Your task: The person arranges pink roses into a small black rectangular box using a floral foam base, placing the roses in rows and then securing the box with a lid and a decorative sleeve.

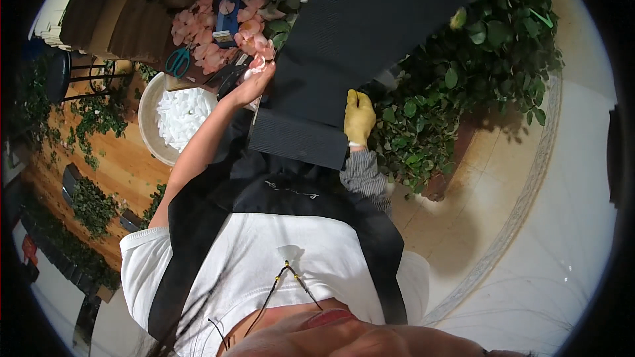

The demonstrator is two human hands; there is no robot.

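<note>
A large sheet of black corrugated wrapping (pixel 370 20) stretches away in front of me, its near end folded into a band (pixel 297 139) close to my apron. My right hand (pixel 359 118), in a yellow glove, is closed on the right edge of this sheet by the fold. Bare, my left hand (pixel 254 86) is at the sheet's left edge, beside pale pink petals (pixel 254 39). Its fingers are bent together, and what they hold is hard to make out. A black-handled tool (pixel 231 76) lies just left of that hand.
Teal-handled scissors (pixel 178 62) and a blue tape dispenser (pixel 226 20) lie among the petals. Below them stands a round tub (pixel 147 122) of white pieces. Leafy green stems (pixel 430 119) crowd the right side. Stacked cardboard (pixel 126 20) and a black stool (pixel 59 76) are at left.
</note>
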